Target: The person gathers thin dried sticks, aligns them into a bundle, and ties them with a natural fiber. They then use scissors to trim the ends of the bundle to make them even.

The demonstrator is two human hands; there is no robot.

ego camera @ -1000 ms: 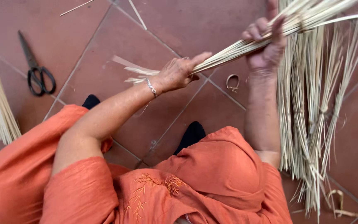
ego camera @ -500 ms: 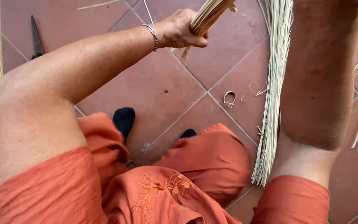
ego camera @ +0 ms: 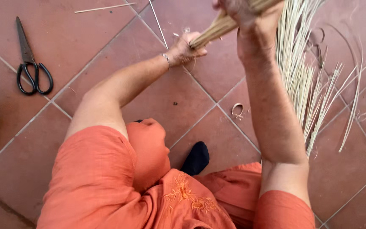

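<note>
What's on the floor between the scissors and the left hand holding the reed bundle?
In the head view, only bare red tile and grout lines lie between the scissors and the left hand; one loose reed lies farther up, off that line.

Pale straw bundle [ego camera: 221, 26], stalks packed tight, slanting up-right, gripped at both ends, above tile floor

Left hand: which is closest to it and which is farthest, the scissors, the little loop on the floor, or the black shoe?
From the left hand:
1. Loop, on the tiles below and right of it.
2. Shoe, farther down, by the orange clothing.
3. Scissors, far off at the left.
</note>
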